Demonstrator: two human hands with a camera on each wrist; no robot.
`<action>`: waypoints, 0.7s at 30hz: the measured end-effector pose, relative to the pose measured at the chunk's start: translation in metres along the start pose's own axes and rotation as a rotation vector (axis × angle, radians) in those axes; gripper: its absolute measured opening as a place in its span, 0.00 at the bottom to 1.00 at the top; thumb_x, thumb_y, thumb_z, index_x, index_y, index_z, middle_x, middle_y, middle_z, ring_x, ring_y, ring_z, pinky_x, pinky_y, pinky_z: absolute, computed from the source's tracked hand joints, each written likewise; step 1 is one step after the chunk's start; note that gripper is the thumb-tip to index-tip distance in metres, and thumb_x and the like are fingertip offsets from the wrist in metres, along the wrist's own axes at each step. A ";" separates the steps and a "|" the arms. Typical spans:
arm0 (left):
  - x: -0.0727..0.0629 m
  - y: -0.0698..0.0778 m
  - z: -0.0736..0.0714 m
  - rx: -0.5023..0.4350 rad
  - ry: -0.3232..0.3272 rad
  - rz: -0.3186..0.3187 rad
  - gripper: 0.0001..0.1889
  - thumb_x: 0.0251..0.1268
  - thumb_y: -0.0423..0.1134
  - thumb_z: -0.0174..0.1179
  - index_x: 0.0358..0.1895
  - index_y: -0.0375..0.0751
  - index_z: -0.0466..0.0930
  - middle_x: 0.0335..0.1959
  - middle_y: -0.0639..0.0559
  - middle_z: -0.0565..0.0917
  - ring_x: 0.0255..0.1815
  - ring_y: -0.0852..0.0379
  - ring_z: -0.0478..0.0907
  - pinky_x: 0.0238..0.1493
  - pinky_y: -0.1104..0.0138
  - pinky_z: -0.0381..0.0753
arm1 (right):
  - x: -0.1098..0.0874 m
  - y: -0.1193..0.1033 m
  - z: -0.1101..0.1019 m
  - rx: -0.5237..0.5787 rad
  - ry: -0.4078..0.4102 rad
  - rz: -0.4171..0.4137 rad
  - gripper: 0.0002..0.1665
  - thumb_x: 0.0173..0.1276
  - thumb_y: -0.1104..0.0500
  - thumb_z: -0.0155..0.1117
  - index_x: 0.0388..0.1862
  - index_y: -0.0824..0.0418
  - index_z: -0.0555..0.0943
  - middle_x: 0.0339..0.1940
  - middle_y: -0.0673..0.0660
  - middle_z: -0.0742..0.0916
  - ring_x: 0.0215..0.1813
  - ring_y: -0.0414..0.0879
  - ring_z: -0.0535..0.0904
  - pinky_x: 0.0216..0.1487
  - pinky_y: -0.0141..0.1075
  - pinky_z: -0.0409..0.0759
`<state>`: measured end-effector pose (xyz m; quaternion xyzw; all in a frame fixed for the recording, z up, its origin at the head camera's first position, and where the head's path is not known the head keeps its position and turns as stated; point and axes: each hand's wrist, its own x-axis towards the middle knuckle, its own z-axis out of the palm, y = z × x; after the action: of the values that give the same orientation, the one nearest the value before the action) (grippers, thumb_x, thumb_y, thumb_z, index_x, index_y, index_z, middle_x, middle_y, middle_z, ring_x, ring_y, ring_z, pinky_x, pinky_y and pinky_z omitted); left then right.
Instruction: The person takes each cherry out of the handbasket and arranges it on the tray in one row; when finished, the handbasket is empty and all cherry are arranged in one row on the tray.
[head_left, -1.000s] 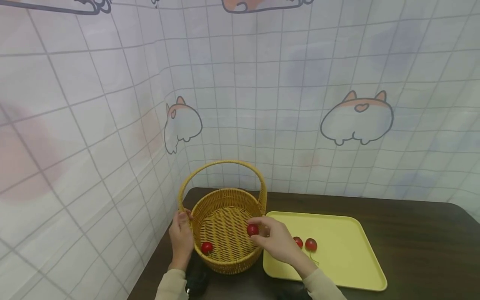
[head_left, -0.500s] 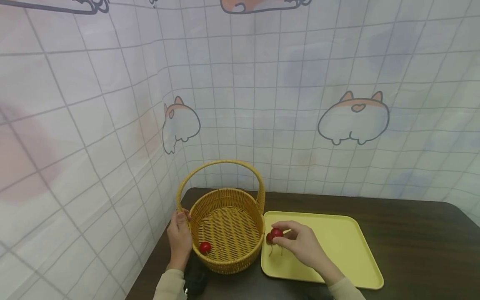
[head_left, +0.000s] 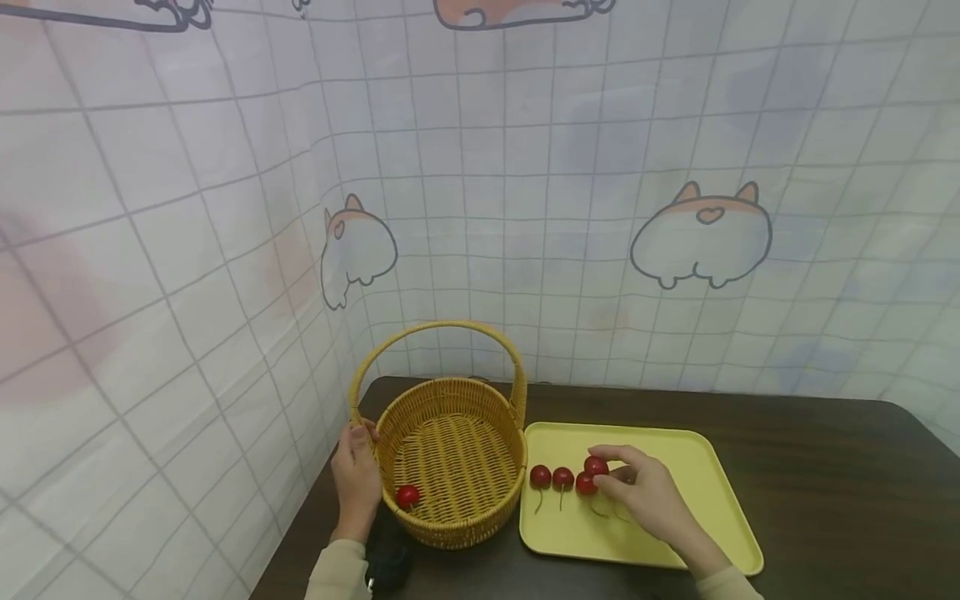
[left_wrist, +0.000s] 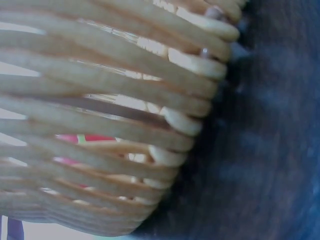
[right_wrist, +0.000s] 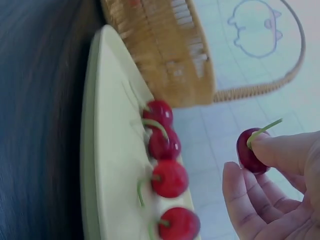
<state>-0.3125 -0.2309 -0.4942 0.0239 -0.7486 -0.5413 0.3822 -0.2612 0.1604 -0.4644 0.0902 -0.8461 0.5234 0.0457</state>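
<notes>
My left hand (head_left: 357, 479) grips the left side of the yellow wicker basket (head_left: 465, 534), where the tall handle (head_left: 450, 323) meets the rim. One red cherry (head_left: 408, 497) lies inside, near the basket's front left. Over the yellow tray (head_left: 663, 450), my right hand (head_left: 651, 498) pinches a dark red cherry (right_wrist: 248, 150) between thumb and fingers, its green stem pointing up past the thumb. Below it, several stemmed cherries (right_wrist: 170, 178) line up on the tray; my hand partly hides this row in the head view. The left wrist view shows only close basket weave (left_wrist: 115, 95).
The basket stands left of the tray, close against its edge, on a dark wooden table (head_left: 825, 483). A black object (head_left: 388, 567) lies near my left wrist. Behind and to the left hangs a white grid-patterned cloth (head_left: 525, 250).
My right hand has moved right, from over the basket's right rim to above the tray, with a cherry in its fingers throughout. The left hand keeps its grip on the basket.
</notes>
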 end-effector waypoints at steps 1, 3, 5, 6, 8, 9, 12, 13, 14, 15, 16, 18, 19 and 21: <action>0.000 0.000 0.000 -0.001 0.000 0.000 0.20 0.82 0.47 0.37 0.45 0.35 0.75 0.34 0.46 0.77 0.34 0.55 0.69 0.37 0.68 0.64 | 0.000 0.002 -0.003 -0.003 0.002 0.004 0.23 0.63 0.62 0.70 0.57 0.56 0.80 0.52 0.59 0.84 0.37 0.44 0.83 0.30 0.36 0.79; 0.000 0.000 0.000 -0.006 0.000 0.000 0.20 0.82 0.47 0.37 0.45 0.36 0.75 0.34 0.46 0.77 0.34 0.55 0.69 0.37 0.68 0.64 | 0.002 0.007 -0.010 -0.010 0.008 -0.010 0.24 0.64 0.62 0.70 0.59 0.59 0.79 0.53 0.60 0.83 0.38 0.45 0.84 0.32 0.37 0.80; 0.000 0.000 0.000 -0.010 -0.002 -0.004 0.20 0.82 0.47 0.37 0.45 0.35 0.75 0.34 0.46 0.77 0.35 0.56 0.70 0.38 0.68 0.64 | 0.003 0.011 -0.017 -0.024 0.019 -0.006 0.25 0.64 0.62 0.70 0.60 0.61 0.78 0.53 0.61 0.83 0.39 0.45 0.84 0.34 0.36 0.80; 0.000 0.000 0.001 -0.013 -0.004 -0.005 0.21 0.82 0.47 0.37 0.45 0.35 0.75 0.34 0.46 0.77 0.35 0.56 0.70 0.38 0.68 0.64 | 0.003 0.014 -0.021 -0.038 0.025 -0.003 0.26 0.63 0.61 0.70 0.60 0.61 0.77 0.53 0.61 0.83 0.39 0.44 0.84 0.34 0.36 0.80; 0.000 0.000 0.001 -0.019 -0.007 -0.009 0.21 0.82 0.47 0.37 0.45 0.34 0.75 0.34 0.45 0.77 0.36 0.56 0.70 0.40 0.68 0.64 | 0.004 0.019 -0.028 -0.046 0.024 0.003 0.26 0.63 0.59 0.71 0.60 0.62 0.77 0.54 0.61 0.83 0.41 0.44 0.84 0.36 0.35 0.80; 0.000 0.000 0.001 -0.021 -0.007 -0.010 0.21 0.82 0.47 0.37 0.45 0.34 0.75 0.34 0.45 0.77 0.36 0.55 0.70 0.40 0.68 0.64 | 0.004 0.021 -0.031 -0.053 0.022 0.015 0.26 0.63 0.59 0.71 0.60 0.62 0.78 0.54 0.60 0.83 0.41 0.44 0.84 0.37 0.35 0.80; 0.000 0.000 0.001 -0.020 -0.006 -0.009 0.20 0.82 0.47 0.37 0.45 0.34 0.75 0.34 0.45 0.77 0.36 0.55 0.70 0.39 0.68 0.63 | 0.004 0.028 -0.039 -0.076 0.017 0.034 0.25 0.63 0.59 0.71 0.59 0.63 0.78 0.54 0.61 0.84 0.42 0.45 0.84 0.37 0.35 0.80; 0.000 -0.001 0.001 -0.017 -0.006 -0.007 0.21 0.82 0.46 0.37 0.45 0.34 0.75 0.34 0.45 0.77 0.36 0.54 0.70 0.39 0.68 0.63 | 0.004 0.031 -0.041 -0.086 0.016 0.041 0.25 0.63 0.60 0.71 0.59 0.63 0.78 0.53 0.61 0.84 0.42 0.45 0.84 0.36 0.35 0.80; 0.000 -0.001 0.001 -0.017 -0.006 -0.006 0.20 0.82 0.46 0.37 0.45 0.34 0.75 0.34 0.45 0.77 0.36 0.54 0.70 0.39 0.68 0.64 | 0.005 0.033 -0.042 -0.105 0.018 0.046 0.25 0.63 0.61 0.71 0.59 0.64 0.79 0.53 0.61 0.84 0.41 0.45 0.84 0.35 0.36 0.79; 0.000 -0.001 0.001 -0.018 -0.007 -0.005 0.20 0.82 0.46 0.37 0.45 0.34 0.75 0.34 0.45 0.77 0.36 0.54 0.70 0.39 0.68 0.64 | 0.005 0.036 -0.044 -0.128 0.020 0.051 0.25 0.62 0.62 0.70 0.59 0.64 0.79 0.53 0.62 0.84 0.41 0.45 0.84 0.34 0.36 0.79; 0.000 -0.001 0.001 -0.017 -0.007 -0.005 0.20 0.82 0.46 0.37 0.44 0.35 0.75 0.34 0.45 0.77 0.36 0.54 0.70 0.39 0.68 0.64 | 0.005 0.038 -0.045 -0.154 0.020 0.055 0.25 0.62 0.62 0.70 0.59 0.64 0.79 0.53 0.62 0.84 0.41 0.46 0.84 0.33 0.36 0.79; 0.000 -0.001 0.000 -0.012 -0.008 -0.008 0.20 0.82 0.46 0.37 0.44 0.35 0.75 0.34 0.45 0.77 0.35 0.54 0.70 0.39 0.68 0.63 | 0.004 0.042 -0.047 -0.194 0.015 0.063 0.25 0.62 0.63 0.70 0.59 0.64 0.78 0.54 0.63 0.83 0.41 0.47 0.84 0.32 0.37 0.78; 0.000 -0.001 0.000 -0.010 -0.009 -0.010 0.20 0.82 0.46 0.37 0.44 0.35 0.75 0.34 0.45 0.77 0.35 0.54 0.70 0.38 0.68 0.63 | 0.004 0.045 -0.048 -0.212 0.012 0.069 0.25 0.62 0.63 0.70 0.59 0.64 0.78 0.55 0.64 0.83 0.41 0.47 0.84 0.31 0.38 0.78; 0.000 -0.001 0.001 -0.009 -0.011 -0.014 0.20 0.82 0.47 0.37 0.44 0.35 0.75 0.34 0.46 0.77 0.35 0.54 0.69 0.37 0.67 0.63 | 0.003 0.048 -0.050 -0.225 -0.002 0.084 0.26 0.62 0.63 0.70 0.59 0.64 0.78 0.55 0.64 0.82 0.42 0.49 0.83 0.30 0.39 0.77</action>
<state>-0.3136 -0.2309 -0.4948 0.0246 -0.7482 -0.5474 0.3742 -0.2750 0.2256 -0.4836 0.0497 -0.9026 0.4264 0.0327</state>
